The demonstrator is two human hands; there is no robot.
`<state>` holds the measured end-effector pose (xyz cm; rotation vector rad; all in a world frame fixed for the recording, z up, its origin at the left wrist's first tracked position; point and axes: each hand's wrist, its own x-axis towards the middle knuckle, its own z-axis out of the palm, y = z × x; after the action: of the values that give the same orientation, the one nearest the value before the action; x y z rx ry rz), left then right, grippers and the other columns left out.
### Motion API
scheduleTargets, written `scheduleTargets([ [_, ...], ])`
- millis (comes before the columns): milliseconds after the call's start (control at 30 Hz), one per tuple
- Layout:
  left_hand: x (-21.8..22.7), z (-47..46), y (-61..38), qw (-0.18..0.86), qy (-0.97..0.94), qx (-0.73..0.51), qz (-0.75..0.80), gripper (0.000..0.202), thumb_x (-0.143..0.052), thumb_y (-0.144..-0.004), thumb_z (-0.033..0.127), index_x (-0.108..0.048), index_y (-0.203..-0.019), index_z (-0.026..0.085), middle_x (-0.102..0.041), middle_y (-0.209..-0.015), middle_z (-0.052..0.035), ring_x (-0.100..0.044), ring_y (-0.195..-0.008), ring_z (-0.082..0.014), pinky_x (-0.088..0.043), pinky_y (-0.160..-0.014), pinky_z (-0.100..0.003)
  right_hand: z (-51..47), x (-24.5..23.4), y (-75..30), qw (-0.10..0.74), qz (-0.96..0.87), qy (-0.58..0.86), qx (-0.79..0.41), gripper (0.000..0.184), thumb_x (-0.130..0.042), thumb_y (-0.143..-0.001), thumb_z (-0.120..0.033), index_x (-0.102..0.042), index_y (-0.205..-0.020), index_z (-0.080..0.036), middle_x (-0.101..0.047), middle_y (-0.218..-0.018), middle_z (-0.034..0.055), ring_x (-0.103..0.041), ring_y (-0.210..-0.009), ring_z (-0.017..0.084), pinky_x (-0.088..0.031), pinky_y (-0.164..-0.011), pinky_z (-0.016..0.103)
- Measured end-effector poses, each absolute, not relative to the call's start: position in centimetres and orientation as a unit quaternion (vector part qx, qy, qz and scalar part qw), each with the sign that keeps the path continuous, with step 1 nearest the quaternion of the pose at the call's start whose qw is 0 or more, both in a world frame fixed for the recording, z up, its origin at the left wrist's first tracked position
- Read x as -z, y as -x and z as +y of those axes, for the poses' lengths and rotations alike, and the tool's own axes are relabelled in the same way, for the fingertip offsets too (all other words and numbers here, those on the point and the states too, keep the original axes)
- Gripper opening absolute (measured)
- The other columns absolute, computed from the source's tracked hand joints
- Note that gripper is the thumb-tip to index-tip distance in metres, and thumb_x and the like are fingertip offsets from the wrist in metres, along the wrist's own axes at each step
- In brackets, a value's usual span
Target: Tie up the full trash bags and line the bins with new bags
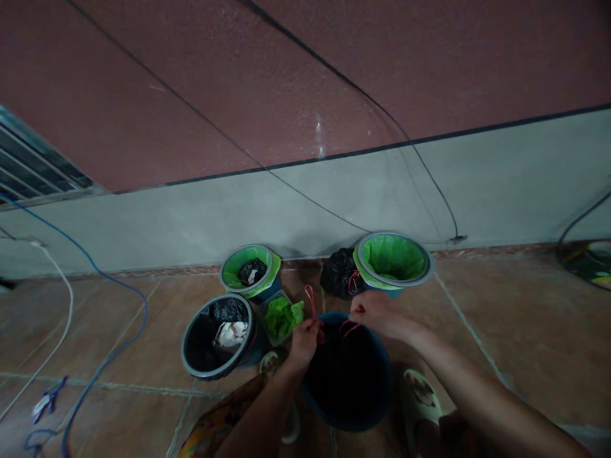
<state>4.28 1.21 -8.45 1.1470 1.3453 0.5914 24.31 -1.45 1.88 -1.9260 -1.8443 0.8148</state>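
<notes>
My left hand pinches a red drawstring above the near rim of a dark blue bin, which holds a black liner. My right hand is closed over the far side of that rim, with red string trailing from it. Just behind stands a green-lined bin, and a tied black bag with a red tie rests against it. A small clear tub of crumpled green plastic lies near my left hand.
A black-lined bin with white paper and a green-lined bin stand to the left. Sandals show on the tile floor. Blue and white cables run along the left, and a grey wall rises behind.
</notes>
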Motion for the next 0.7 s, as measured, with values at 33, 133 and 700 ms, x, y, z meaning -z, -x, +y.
scheduleTargets([
  [33,8.5,1.4,-4.2,0.59,-0.496,-0.247,0.587,0.031,-0.059,-0.079,0.044,-0.067,-0.076,0.015,-0.055,-0.054,0.0019,-0.049,-0.05,-0.0113,-0.037,-0.054,-0.025,-1.9,-2.4,-24.1,0.159,-0.672,0.646,-0.324,0.011,-0.067,-0.071,-0.026,-0.071,-0.062,-0.021,-0.067,-0.062,0.0008,-0.057,-0.061,0.014,-0.034,-0.057,0.027],
  [133,8.5,1.0,-4.4,0.578,-0.576,-0.208,0.539,0.025,-0.058,-0.079,0.037,-0.069,-0.072,0.015,-0.059,-0.059,-0.0007,-0.051,-0.056,-0.013,-0.039,-0.058,-0.026,-2.9,-4.4,-22.8,0.16,-0.704,0.543,-0.429,0.012,-0.067,-0.072,-0.03,-0.074,-0.066,-0.023,-0.067,-0.06,-0.0023,-0.056,-0.056,0.012,-0.032,-0.052,0.024],
  [700,5.9,-1.9,-6.4,0.639,-0.676,-0.088,0.357,0.032,-0.051,-0.085,0.038,-0.071,-0.075,0.015,-0.058,-0.064,0.0005,-0.046,-0.063,-0.0115,-0.035,-0.064,-0.024,-0.4,-1.1,-23.3,0.342,-0.587,0.621,-0.39,0.034,-0.057,-0.083,-0.036,-0.067,-0.108,-0.015,-0.072,-0.097,0.0087,-0.065,-0.084,0.018,-0.047,-0.075,0.029],
])
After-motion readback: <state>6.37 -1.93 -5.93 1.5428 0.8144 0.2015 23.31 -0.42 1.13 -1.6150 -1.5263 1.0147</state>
